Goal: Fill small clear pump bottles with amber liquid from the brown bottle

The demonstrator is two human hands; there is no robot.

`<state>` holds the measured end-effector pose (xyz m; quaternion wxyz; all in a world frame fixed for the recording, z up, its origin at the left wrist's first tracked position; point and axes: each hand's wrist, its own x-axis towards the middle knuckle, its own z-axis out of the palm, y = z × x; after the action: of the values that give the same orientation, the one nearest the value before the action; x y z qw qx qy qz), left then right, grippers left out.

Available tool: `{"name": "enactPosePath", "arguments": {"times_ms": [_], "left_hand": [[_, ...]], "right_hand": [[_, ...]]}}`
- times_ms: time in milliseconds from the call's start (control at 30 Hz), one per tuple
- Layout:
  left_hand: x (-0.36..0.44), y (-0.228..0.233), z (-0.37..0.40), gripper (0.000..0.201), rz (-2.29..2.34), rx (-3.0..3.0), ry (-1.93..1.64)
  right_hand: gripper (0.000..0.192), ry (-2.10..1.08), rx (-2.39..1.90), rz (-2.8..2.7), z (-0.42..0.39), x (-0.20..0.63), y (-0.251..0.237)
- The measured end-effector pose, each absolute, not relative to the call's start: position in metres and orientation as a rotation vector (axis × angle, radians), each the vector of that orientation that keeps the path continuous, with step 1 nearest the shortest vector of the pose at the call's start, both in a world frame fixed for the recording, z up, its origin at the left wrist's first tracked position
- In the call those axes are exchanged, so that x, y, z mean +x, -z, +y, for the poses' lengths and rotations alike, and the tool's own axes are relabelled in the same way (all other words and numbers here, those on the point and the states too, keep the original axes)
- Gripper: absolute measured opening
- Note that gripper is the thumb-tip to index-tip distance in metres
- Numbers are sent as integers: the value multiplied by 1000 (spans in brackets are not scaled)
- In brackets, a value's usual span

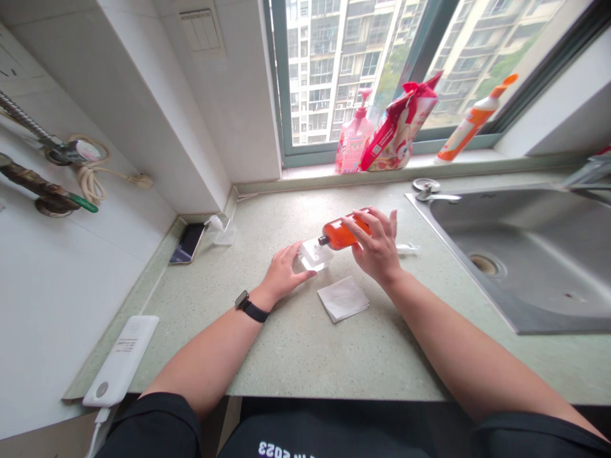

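My right hand (pixel 377 247) is wrapped round a bottle of orange liquid (pixel 340 234), tilted almost level with its dark, uncapped neck pointing left. That neck is at the upper right edge of a clear squarish container (pixel 316 256). I cannot tell whether liquid is flowing. With fingers and thumb on either side, my left hand (pixel 285 272) grips the clear container on the counter. A folded white tissue (pixel 344 298) lies just in front of it. Behind my right hand is a small clear plastic item (pixel 408 249), partly hidden.
A phone (pixel 188 243) and a clear piece with a white pump head (pixel 220 228) lie at the left. A power bank (pixel 121 359) rests at the counter's front left edge. The steel sink (pixel 513 321) is on the right. Pink pump bottle (pixel 354 141), red bag (pixel 401 130) and orange-white bottle (pixel 470 127) line the sill.
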<state>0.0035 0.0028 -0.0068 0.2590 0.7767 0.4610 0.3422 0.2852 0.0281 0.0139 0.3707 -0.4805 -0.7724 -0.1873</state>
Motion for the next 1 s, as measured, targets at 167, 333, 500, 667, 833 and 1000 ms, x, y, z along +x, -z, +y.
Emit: {"name": "enactPosePath", "arguments": {"times_ms": [167,333,500,667,833,1000], "left_hand": [[4,7,2,79,1262,2104,-927],[4,7,2,81,1268,2105,-931],[4,6,2,81,1284,2110,-935],[5,5,1,77,1284,2099,-962],[5,4,-1,71,1269,2067,-994],[6,3,-2,70,1238,2038,-1043]], "right_hand": [[99,478,-1240,-1986,29,286,-13],[94,492,-1207,-1972,29,286,-12],[93,514,-1242,-1971,30,285,-12],[94,492,-1222,-1962,31,286,-10],[98,465,-1230,-1970,31,287,-10],[94,473,-1213,-1969,30,286,-10]]}}
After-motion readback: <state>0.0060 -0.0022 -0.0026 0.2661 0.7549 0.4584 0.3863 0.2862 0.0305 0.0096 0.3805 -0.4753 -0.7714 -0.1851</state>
